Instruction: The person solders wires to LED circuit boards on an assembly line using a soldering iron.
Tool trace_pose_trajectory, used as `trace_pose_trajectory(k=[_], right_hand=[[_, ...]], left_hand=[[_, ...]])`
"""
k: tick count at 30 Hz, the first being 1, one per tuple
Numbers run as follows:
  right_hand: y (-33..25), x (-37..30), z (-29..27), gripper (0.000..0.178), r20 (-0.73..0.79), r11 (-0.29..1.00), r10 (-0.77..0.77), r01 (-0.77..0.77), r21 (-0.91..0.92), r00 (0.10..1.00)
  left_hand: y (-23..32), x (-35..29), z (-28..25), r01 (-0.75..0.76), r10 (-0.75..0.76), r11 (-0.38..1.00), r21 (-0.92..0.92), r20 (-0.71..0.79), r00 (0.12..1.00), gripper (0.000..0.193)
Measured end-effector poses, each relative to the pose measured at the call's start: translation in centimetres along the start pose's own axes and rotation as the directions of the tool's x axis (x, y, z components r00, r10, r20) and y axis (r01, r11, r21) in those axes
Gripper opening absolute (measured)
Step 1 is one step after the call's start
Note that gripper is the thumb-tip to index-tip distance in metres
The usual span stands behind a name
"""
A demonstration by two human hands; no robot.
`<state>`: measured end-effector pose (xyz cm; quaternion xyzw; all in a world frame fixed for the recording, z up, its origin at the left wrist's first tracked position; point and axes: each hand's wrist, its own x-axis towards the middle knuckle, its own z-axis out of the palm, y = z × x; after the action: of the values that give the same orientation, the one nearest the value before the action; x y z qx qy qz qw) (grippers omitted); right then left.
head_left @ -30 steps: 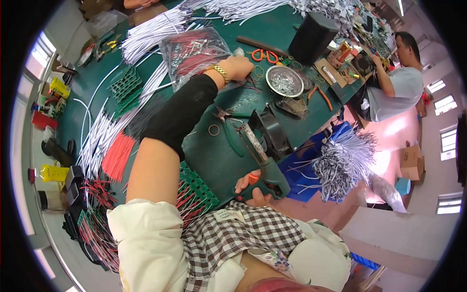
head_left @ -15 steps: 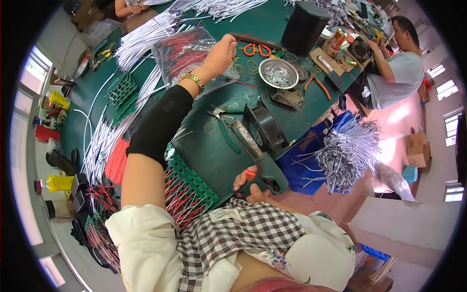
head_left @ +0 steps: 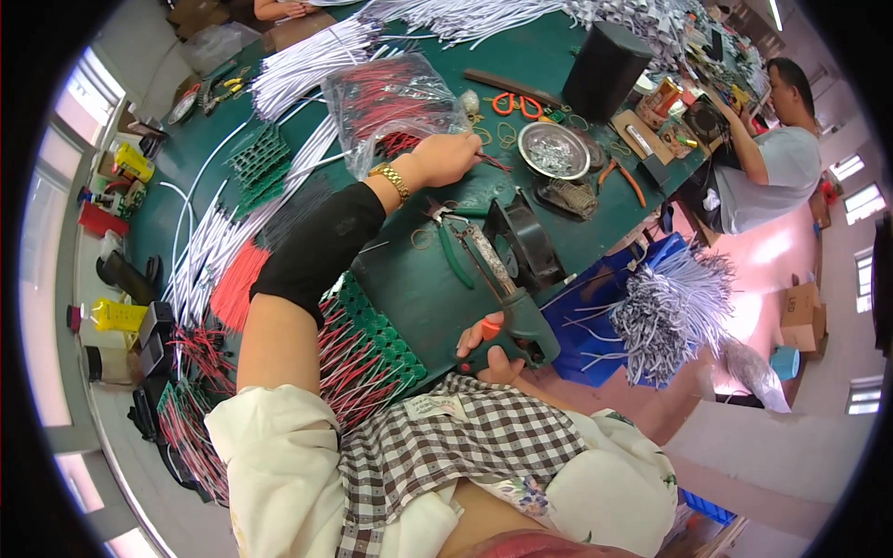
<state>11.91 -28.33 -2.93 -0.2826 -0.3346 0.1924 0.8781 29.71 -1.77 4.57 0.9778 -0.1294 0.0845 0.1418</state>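
My left hand (head_left: 448,158), in a black sleeve and gold watch, is closed just beyond the near edge of a clear plastic bag (head_left: 349,102) full of red wires. A few thin red and dark wires (head_left: 495,164) stick out past its fingertips. Close to my apron, my right hand (head_left: 502,365) is wrapped round the grip of a dark green soldering gun (head_left: 523,325) with an orange trigger. The gun's metal barrel points away from me across the table edge. Left of it stands a green board panel (head_left: 395,358) with many red and white wires.
Green-handled cutters (head_left: 453,256) and a black fan (head_left: 526,237) lie ahead of the gun. Beyond are a metal bowl (head_left: 555,152), orange pliers (head_left: 625,181) and a black box (head_left: 606,67). White cables (head_left: 312,70) fill the far left. A co-worker (head_left: 777,177) sits at right.
My left hand has come nearer to me from over the bag's far right side, still closed on wires. The whole view has shifted slightly. My right hand keeps its hold on the soldering gun.
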Motion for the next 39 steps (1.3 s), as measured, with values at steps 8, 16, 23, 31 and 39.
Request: trace_pose_trajectory(k=[8,16,23,31,39], right_hand=[[0.1,-0.4,0.7,0.041,-0.013,0.998,0.042,-0.041,0.042,0.999],[-0.5,0.3,1.3,0.042,-0.042,1.0,-0.005,0.004,-0.019,0.999],[-0.1,0.0,1.1,0.045,-0.089,0.998,0.03,-0.035,-0.057,0.996],[-0.4,0.1,1.5,0.047,-0.119,0.993,0.025,-0.039,-0.115,0.993],[-0.7,0.3,1.5,0.046,-0.105,0.987,0.03,-0.046,-0.154,0.994]], left_hand=[[-0.5,-1.8,2.1,-0.035,0.049,0.989,0.146,-0.093,0.994,0.019],[-2.6,-8.3,-1.1,0.28,-0.267,0.956,0.086,-0.136,0.954,0.021],[-4.9,-6.9,0.4,0.522,-0.452,0.829,0.198,-0.313,0.836,0.039],[-4.3,-6.7,0.9,0.603,-0.545,0.784,0.151,-0.299,0.783,0.05],[-4.1,-8.0,-0.3,0.429,-0.382,0.874,0.228,-0.223,0.897,0.053]])
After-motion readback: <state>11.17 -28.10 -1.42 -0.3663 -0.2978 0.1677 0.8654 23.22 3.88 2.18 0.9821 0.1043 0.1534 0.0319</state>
